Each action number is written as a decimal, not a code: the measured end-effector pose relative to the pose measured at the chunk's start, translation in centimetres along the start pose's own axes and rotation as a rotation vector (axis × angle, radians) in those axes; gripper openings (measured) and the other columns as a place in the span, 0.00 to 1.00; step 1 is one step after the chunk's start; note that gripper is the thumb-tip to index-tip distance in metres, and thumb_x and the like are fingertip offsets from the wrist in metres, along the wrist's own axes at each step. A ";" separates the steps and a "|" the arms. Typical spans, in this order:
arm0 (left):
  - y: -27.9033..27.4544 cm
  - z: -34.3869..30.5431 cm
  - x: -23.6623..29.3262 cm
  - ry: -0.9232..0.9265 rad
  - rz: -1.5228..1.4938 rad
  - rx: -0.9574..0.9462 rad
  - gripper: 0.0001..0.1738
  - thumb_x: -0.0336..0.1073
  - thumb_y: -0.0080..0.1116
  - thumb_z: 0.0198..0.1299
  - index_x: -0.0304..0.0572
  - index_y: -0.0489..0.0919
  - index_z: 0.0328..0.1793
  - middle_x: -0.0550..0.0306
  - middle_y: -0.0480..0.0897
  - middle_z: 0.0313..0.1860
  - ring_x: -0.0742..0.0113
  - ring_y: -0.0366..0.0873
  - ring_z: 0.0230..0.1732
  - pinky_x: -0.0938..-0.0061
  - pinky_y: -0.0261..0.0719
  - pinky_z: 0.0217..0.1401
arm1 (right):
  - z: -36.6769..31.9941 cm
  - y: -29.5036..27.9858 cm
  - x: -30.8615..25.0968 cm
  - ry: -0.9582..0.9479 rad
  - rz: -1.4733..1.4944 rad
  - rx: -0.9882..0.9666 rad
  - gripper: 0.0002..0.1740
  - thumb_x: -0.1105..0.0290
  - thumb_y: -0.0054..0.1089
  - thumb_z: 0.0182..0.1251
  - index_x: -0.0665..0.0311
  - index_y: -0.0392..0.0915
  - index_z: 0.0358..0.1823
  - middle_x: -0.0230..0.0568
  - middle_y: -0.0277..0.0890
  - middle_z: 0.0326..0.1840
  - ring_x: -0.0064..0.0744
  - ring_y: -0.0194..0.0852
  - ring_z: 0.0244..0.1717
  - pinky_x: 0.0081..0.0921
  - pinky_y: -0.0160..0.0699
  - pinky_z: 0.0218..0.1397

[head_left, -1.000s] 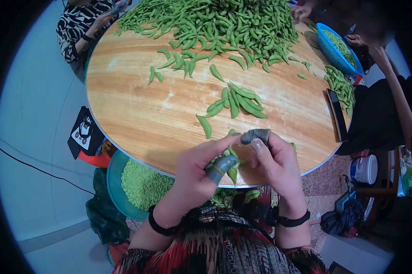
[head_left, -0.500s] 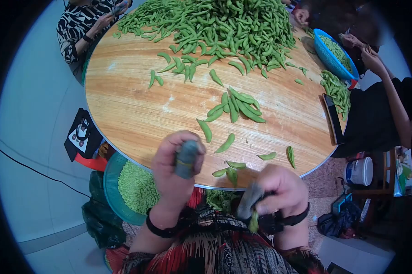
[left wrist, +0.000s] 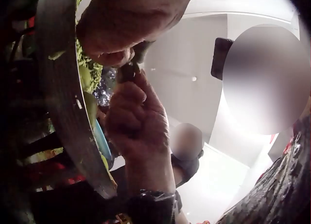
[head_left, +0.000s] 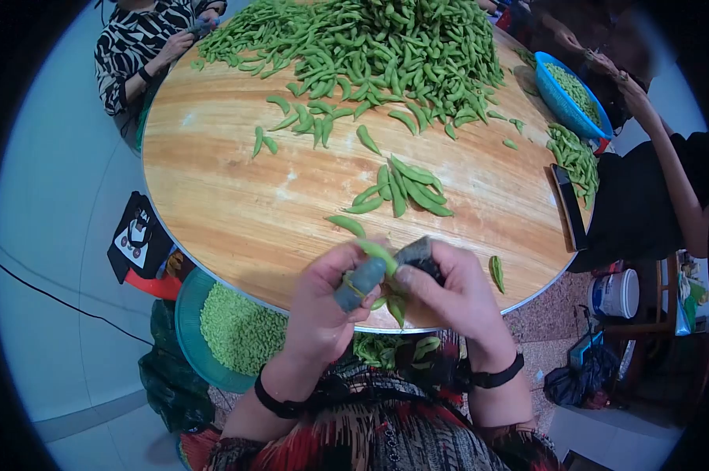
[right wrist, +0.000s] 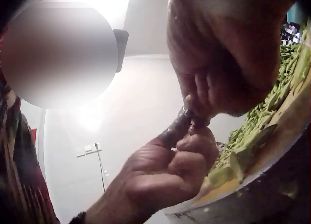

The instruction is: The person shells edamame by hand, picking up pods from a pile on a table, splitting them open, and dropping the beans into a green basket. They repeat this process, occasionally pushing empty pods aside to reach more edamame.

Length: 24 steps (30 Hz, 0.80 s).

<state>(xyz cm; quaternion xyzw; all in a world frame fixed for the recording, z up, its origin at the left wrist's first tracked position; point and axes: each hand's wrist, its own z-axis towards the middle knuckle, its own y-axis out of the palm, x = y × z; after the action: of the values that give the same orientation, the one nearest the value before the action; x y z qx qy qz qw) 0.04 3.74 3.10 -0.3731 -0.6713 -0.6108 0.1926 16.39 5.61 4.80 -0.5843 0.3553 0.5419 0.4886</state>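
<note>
Over the table's near edge, a green bean pod [head_left: 380,254] is pinched between my two hands. My left hand [head_left: 319,302] grips it, with a grey cover [head_left: 361,284] and yellow band on the thumb. From the other side my right hand [head_left: 463,294] pinches the pod's end between its thumb and a grey-covered index finger. Both wrist views show my left hand [right wrist: 165,173] and right hand [left wrist: 138,117] meeting at the fingertips, the pod mostly hidden there. Just beneath lie a few pods [head_left: 397,311]; another pod [head_left: 345,226] lies just beyond my fingers.
A large heap of pods [head_left: 386,55] covers the far side of the round table [head_left: 213,188]. Nearer lies a small cluster of pods [head_left: 417,188]. A teal basin [head_left: 186,330] of shelled beans stands below left. Other people sit around, by a blue basket [head_left: 555,94] and a phone [head_left: 568,206].
Half a second ago my hands were apart, the right one low by my lap with a pod piece. They have come back together on a pod, and one loose pod has left the table.
</note>
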 end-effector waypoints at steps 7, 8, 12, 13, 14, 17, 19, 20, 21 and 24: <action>0.2 0.4 -0.1 0.168 0.148 0.015 0.03 0.24 0.56 0.57 0.34 0.78 0.37 0.62 0.79 0.31 0.81 0.72 0.31 0.85 0.70 0.35 | -1.1 -0.9 -1.3 0.397 0.505 -0.290 0.11 0.66 0.43 0.73 0.64 0.69 0.35 0.24 0.65 0.22 0.11 0.54 0.19 0.12 0.52 0.20; 0.1 0.5 -0.2 0.167 0.149 0.016 0.03 0.24 0.56 0.57 0.34 0.78 0.37 0.62 0.79 0.31 0.81 0.72 0.31 0.85 0.70 0.35 | -1.1 -0.8 -0.9 0.373 0.470 -0.283 0.11 0.67 0.42 0.74 0.64 0.69 0.35 0.25 0.65 0.22 0.11 0.53 0.18 0.12 0.52 0.20; 0.4 0.5 -0.1 0.161 0.216 -0.058 0.03 0.26 0.58 0.57 0.35 0.76 0.36 0.61 0.79 0.32 0.77 0.74 0.34 0.81 0.72 0.39 | -1.0 -0.9 -0.8 0.419 0.581 -0.270 0.10 0.68 0.41 0.74 0.63 0.69 0.35 0.25 0.65 0.21 0.12 0.52 0.16 0.13 0.50 0.18; 0.4 0.4 0.2 0.067 0.146 -0.114 0.04 0.26 0.59 0.57 0.35 0.76 0.37 0.61 0.79 0.33 0.78 0.74 0.33 0.81 0.72 0.38 | -1.0 -1.0 -1.0 0.511 0.755 -0.275 0.10 0.68 0.42 0.73 0.63 0.69 0.34 0.25 0.65 0.21 0.11 0.51 0.15 0.13 0.49 0.17; 0.1 0.5 0.3 0.066 0.148 -0.114 0.04 0.26 0.59 0.57 0.35 0.76 0.37 0.61 0.79 0.33 0.78 0.74 0.33 0.81 0.72 0.38 | -1.0 -1.0 -1.1 0.511 0.757 -0.274 0.10 0.68 0.42 0.73 0.63 0.69 0.34 0.25 0.65 0.21 0.11 0.51 0.15 0.13 0.49 0.17; -0.2 1.0 0.2 -0.138 -0.200 -0.241 0.05 0.22 0.57 0.56 0.36 0.75 0.38 0.61 0.78 0.34 0.78 0.74 0.33 0.82 0.72 0.37 | -1.1 -0.7 -1.0 0.583 0.853 -0.247 0.10 0.69 0.44 0.72 0.64 0.71 0.34 0.23 0.65 0.20 0.10 0.53 0.16 0.12 0.50 0.16; 1.2 1.0 -0.1 0.221 0.424 -0.126 0.07 0.21 0.55 0.55 0.36 0.74 0.41 0.62 0.77 0.33 0.79 0.73 0.32 0.83 0.71 0.35 | -1.3 0.0 -0.2 0.315 0.329 -0.090 0.09 0.69 0.47 0.71 0.65 0.72 0.34 0.23 0.65 0.18 0.08 0.54 0.16 0.11 0.50 0.16; 1.1 1.3 -0.5 0.221 0.424 -0.129 0.07 0.21 0.55 0.55 0.36 0.74 0.41 0.62 0.77 0.33 0.79 0.73 0.32 0.83 0.71 0.35 | -1.4 0.2 -0.1 0.314 0.328 -0.087 0.09 0.69 0.47 0.71 0.65 0.72 0.34 0.23 0.65 0.18 0.08 0.54 0.16 0.11 0.50 0.16; 0.6 1.6 -1.0 0.274 0.478 -0.108 0.09 0.22 0.56 0.55 0.35 0.74 0.43 0.62 0.77 0.34 0.79 0.72 0.33 0.84 0.71 0.35 | -1.4 0.4 0.0 0.226 0.174 -0.028 0.09 0.69 0.48 0.71 0.64 0.73 0.33 0.23 0.66 0.18 0.08 0.55 0.16 0.11 0.50 0.16; 0.7 1.6 -1.0 0.339 0.579 -0.074 0.12 0.21 0.55 0.55 0.35 0.74 0.47 0.65 0.74 0.33 0.82 0.69 0.32 0.86 0.68 0.33 | -1.0 0.1 -0.1 0.278 0.207 0.030 0.09 0.69 0.48 0.70 0.65 0.73 0.32 0.24 0.67 0.18 0.09 0.57 0.17 0.11 0.52 0.17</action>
<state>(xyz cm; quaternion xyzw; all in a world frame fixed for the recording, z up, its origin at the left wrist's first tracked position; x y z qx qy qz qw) 1.51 5.00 2.59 -0.4482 -0.4733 -0.6082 0.4530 16.60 4.64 4.85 -0.6066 0.4857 0.4979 0.3850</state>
